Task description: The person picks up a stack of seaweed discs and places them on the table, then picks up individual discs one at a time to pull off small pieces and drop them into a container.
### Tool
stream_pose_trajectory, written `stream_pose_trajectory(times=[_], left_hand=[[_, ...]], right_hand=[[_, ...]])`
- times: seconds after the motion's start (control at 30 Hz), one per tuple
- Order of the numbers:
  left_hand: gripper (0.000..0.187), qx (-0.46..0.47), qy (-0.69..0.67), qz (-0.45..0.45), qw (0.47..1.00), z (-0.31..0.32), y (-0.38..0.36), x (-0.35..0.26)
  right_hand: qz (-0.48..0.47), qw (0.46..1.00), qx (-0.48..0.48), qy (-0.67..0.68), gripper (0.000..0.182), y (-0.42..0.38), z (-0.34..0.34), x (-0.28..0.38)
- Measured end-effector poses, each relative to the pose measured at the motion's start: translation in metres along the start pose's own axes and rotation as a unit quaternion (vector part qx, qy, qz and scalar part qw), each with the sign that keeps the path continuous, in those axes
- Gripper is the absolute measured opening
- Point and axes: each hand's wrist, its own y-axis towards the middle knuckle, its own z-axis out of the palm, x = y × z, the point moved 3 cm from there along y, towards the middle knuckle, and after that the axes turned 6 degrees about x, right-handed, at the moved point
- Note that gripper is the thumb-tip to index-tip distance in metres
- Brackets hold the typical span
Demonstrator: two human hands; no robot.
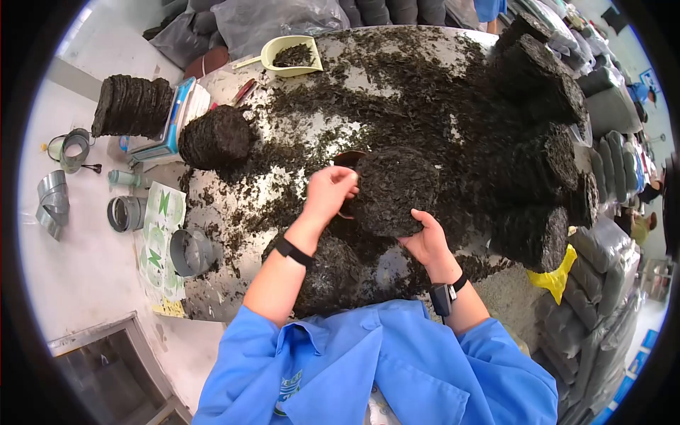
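Observation:
A round, dark disc of pressed dried leaves (397,190) is tilted up over the table in front of me. My right hand (426,239) grips its lower right edge, with the thumb on the near face. At the disc's left edge, my left hand (331,191) is closed with fingertips pinched together; what they hold, if anything, is too small to tell. Behind the left hand a brown rounded object (348,159) shows partly. Below the disc, between my forearms, lies another dark leafy mass (329,273).
Loose dark flakes cover much of the table (230,294). Stacks of dark discs (542,159) line the right side. On the left are a disc stack (216,137), a blue-and-white box (170,127) and a grey ring (191,253). A scoop (292,57) sits at the far edge.

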Motion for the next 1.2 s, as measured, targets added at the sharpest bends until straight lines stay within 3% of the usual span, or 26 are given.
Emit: stream_pose_trajectory(times=[0.07,0.1,0.17,0.2,0.23,0.27,0.3,0.33,0.4,0.43,0.5,0.53,0.57,0.63,0.67,0.7,0.73,0.8,0.87,0.9,0.97,1.0,1.03,1.07,1.1,1.2], left_hand=[[0.016,-0.122,0.357,0.109,0.920,-0.028,0.007,0.008],[0.018,-0.194,0.555,0.177,0.789,-0.030,0.006,0.008],[0.024,-0.127,0.508,0.161,0.837,-0.025,-0.014,-0.028],[0.028,-0.050,0.293,0.018,0.955,-0.024,-0.019,-0.035],[0.033,0.032,0.053,-0.127,0.990,-0.019,-0.026,-0.031],[0.039,0.055,-0.097,-0.091,0.990,-0.024,-0.020,-0.005],[0.039,0.057,-0.094,-0.092,0.990,-0.023,-0.023,-0.007],[0.041,0.032,-0.278,-0.104,0.954,-0.023,-0.025,-0.011],[0.040,0.012,-0.533,-0.084,0.842,-0.023,-0.036,-0.033],[0.040,0.011,-0.530,-0.082,0.844,-0.025,-0.034,-0.022],[0.037,-0.102,-0.314,-0.032,0.943,-0.040,-0.029,0.010],[0.038,-0.151,-0.283,-0.044,0.946,-0.039,-0.045,-0.008],[0.038,-0.156,-0.285,-0.046,0.945,-0.042,-0.056,-0.005],[0.038,-0.089,-0.335,-0.014,0.938,-0.040,-0.074,-0.010],[0.039,-0.074,-0.342,-0.012,0.937,-0.034,-0.088,-0.016],[0.039,-0.074,-0.345,-0.017,0.935,-0.031,-0.093,-0.007],[0.042,-0.045,-0.319,-0.023,0.947,-0.026,-0.099,0.004],[0.045,0.002,-0.284,0.009,0.959,-0.023,-0.115,0.007],[0.044,-0.088,-0.026,0.054,0.994,-0.053,-0.150,-0.007],[0.047,-0.146,0.132,0.087,0.977,-0.069,-0.169,-0.008],[0.065,-0.207,0.490,0.071,0.844,-0.089,-0.197,0.010],[0.070,-0.180,0.505,-0.004,0.844,-0.090,-0.203,0.018],[0.074,-0.153,0.515,-0.077,0.840,-0.089,-0.208,0.025],[0.074,-0.154,0.515,-0.078,0.839,-0.086,-0.211,0.028],[0.076,-0.160,0.517,-0.081,0.837,-0.082,-0.210,0.032],[0.076,-0.182,0.520,-0.052,0.833,-0.072,-0.209,0.027]], right_hand=[[-0.018,0.999,-0.019,0.019,0.045,-0.001,-0.013,-0.002],[-0.019,0.999,-0.018,0.018,0.045,-0.005,-0.010,-0.002],[-0.090,0.991,-0.048,-0.081,0.043,-0.016,-0.001,0.002],[-0.090,0.992,-0.048,-0.080,0.043,-0.012,-0.001,-0.001],[-0.219,0.942,-0.022,-0.254,0.042,-0.005,0.004,0.004],[-0.339,0.845,0.004,-0.415,0.042,0.001,0.013,0.007],[-0.342,0.780,-0.028,-0.523,0.048,-0.001,0.040,0.012],[-0.463,0.646,0.054,-0.605,0.059,-0.008,0.084,0.022],[-0.422,0.404,0.109,-0.804,0.076,0.036,0.078,0.013],[-0.387,0.305,0.136,-0.860,0.079,0.046,0.081,0.005],[-0.393,0.284,0.130,-0.865,0.080,0.036,0.083,0.004],[-0.394,0.263,0.124,-0.872,0.080,0.023,0.090,0.006],[-0.348,0.343,0.091,-0.868,0.078,-0.004,0.106,0.013],[-0.405,0.634,0.066,-0.655,0.068,-0.028,0.091,0.013],[-0.404,0.633,0.066,-0.657,0.068,-0.032,0.083,0.009],[-0.287,0.832,0.069,-0.470,0.061,-0.030,0.062,0.001],[-0.146,0.959,0.060,-0.237,0.054,-0.030,0.041,-0.011],[-0.146,0.963,0.036,-0.225,0.049,-0.038,0.012,-0.016],[-0.159,0.967,0.002,-0.201,0.043,-0.055,-0.009,-0.012],[-0.173,0.967,-0.019,-0.185,0.041,-0.070,-0.020,-0.003],[-0.129,0.976,-0.065,-0.163,0.047,-0.079,-0.074,0.003],[-0.122,0.977,-0.068,-0.160,0.047,-0.074,-0.102,-0.004],[-0.188,0.869,-0.201,-0.411,0.053,-0.068,-0.133,-0.007],[-0.239,0.676,-0.312,-0.624,0.060,-0.068,-0.142,-0.006],[-0.277,0.574,-0.279,-0.719,0.071,-0.078,-0.095,-0.012],[-0.288,0.540,0.088,-0.786,0.077,-0.076,0.018,-0.064]])
